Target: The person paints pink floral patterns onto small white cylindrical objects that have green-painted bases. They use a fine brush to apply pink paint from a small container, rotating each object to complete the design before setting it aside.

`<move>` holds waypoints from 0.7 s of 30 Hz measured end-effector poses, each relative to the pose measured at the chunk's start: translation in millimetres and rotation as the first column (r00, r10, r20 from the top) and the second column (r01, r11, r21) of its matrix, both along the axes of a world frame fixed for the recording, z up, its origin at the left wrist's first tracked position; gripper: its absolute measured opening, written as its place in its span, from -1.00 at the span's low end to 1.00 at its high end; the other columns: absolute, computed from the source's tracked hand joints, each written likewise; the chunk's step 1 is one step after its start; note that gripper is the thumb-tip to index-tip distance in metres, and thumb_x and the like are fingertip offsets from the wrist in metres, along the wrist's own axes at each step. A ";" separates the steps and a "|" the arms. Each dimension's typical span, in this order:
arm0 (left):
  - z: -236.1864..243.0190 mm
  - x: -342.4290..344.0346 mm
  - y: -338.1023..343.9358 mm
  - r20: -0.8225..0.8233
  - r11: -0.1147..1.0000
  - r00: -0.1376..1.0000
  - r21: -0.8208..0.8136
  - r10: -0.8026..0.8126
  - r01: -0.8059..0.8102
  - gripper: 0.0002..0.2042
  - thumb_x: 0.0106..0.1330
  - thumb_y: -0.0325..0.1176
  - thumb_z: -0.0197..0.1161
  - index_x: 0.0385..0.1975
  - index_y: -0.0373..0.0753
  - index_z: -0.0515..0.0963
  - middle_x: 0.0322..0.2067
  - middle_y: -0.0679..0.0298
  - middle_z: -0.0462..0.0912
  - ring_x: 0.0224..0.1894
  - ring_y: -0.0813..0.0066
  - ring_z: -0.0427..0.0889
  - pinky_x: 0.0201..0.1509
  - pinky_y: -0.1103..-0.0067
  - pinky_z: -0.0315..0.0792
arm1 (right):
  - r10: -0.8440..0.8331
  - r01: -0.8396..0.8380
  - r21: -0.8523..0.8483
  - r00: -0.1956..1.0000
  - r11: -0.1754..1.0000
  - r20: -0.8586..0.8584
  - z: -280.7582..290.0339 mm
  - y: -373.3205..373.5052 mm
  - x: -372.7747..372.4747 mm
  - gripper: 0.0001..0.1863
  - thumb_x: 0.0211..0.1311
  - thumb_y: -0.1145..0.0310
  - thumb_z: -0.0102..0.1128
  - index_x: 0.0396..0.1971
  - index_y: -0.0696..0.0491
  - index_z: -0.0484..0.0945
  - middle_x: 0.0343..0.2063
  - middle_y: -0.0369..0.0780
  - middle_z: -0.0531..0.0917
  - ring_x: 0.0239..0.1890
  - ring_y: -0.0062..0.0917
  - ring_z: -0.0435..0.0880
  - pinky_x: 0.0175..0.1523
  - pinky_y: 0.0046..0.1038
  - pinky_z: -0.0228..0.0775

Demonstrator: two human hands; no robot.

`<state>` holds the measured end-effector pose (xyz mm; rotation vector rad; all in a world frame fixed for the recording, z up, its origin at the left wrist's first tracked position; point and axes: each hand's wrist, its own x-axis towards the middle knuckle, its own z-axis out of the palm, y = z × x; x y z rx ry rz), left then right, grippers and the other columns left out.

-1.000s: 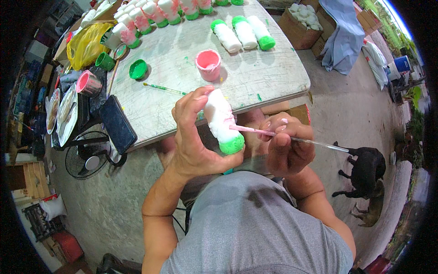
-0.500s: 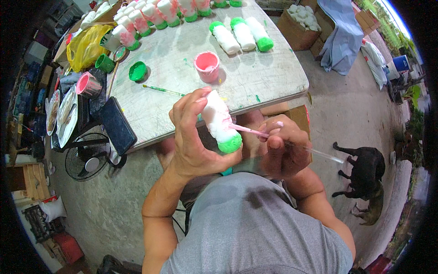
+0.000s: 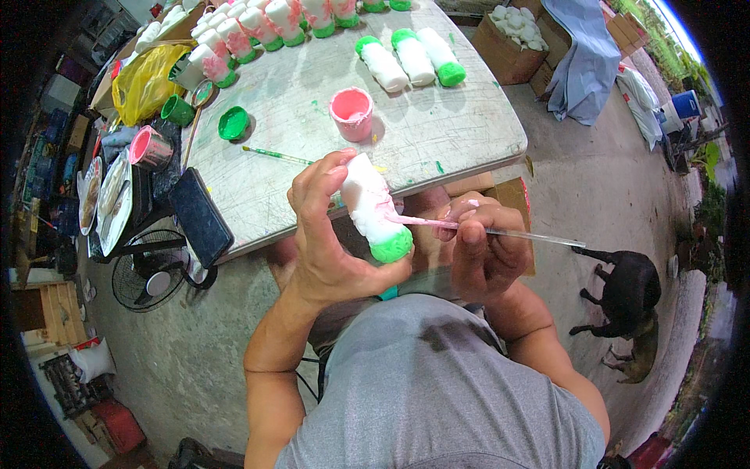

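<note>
Between the thumb and fingertips of my left hand [image 3: 322,246] is a white cylindrical piece [image 3: 364,194], tilted, with a bumpy relief, a green end toward me and some pink on its side. My right hand [image 3: 494,246] pinches a thin paintbrush [image 3: 539,237] with a clear handle. The brush's pink tip touches the piece's side just above the green end. Just beyond, on the table, stands a pink paint pot [image 3: 351,115]. A second brush [image 3: 275,155] with a green-stained handle lies left of the pot, near a small green paint dish [image 3: 233,123].
On the white table [image 3: 461,144], several green-ended white cylinders [image 3: 414,57] lie at the far right. Rows of pink-and-green painted ones [image 3: 283,22] stand at the back. A dark phone-like slab [image 3: 201,215] rests at the left edge. A black dog [image 3: 621,289] stands on the floor to the right.
The brush has tilted to lie flatter, and my right hand has turned slightly with its tip still against the piece. My left hand keeps its grip.
</note>
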<state>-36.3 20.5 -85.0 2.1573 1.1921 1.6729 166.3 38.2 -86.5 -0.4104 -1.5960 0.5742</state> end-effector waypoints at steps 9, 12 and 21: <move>0.0 0.4 -0.3 -0.001 1.000 1.000 0.001 -0.010 0.010 0.10 -0.25 -0.39 0.59 0.43 -0.21 0.10 0.28 -0.10 0.34 0.36 0.00 0.38 0.44 0.18 0.26 | -0.034 0.025 -0.135 0.997 0.991 -0.067 6.5 -3.0 -6.0 -0.96 0.53 0.55 0.01 -0.16 0.20 0.39 -0.40 -0.16 0.59 -0.42 -0.47 0.63 -0.24 -0.37 0.59; -0.5 0.5 0.7 0.011 1.000 1.000 -0.001 -0.007 0.007 0.10 -0.25 -0.39 0.59 0.43 -0.22 0.11 0.28 -0.10 0.35 0.36 0.01 0.38 0.44 0.18 0.27 | 0.008 -0.013 -0.093 0.999 0.996 -0.052 8.5 -1.3 -3.1 -0.97 0.52 0.57 0.01 -0.16 0.21 0.39 -0.40 -0.16 0.60 -0.42 -0.46 0.63 -0.25 -0.36 0.59; -1.3 -0.2 1.1 0.004 1.000 1.000 0.012 -0.014 0.014 0.09 -0.25 -0.37 0.60 0.43 -0.23 0.12 0.30 -0.13 0.35 0.35 0.00 0.39 0.44 0.18 0.26 | -0.047 0.041 -0.068 0.996 0.997 -0.082 5.2 2.8 -7.6 -0.94 0.51 0.58 0.04 -0.13 0.22 0.39 -0.42 -0.14 0.59 -0.37 -0.46 0.66 -0.23 -0.35 0.61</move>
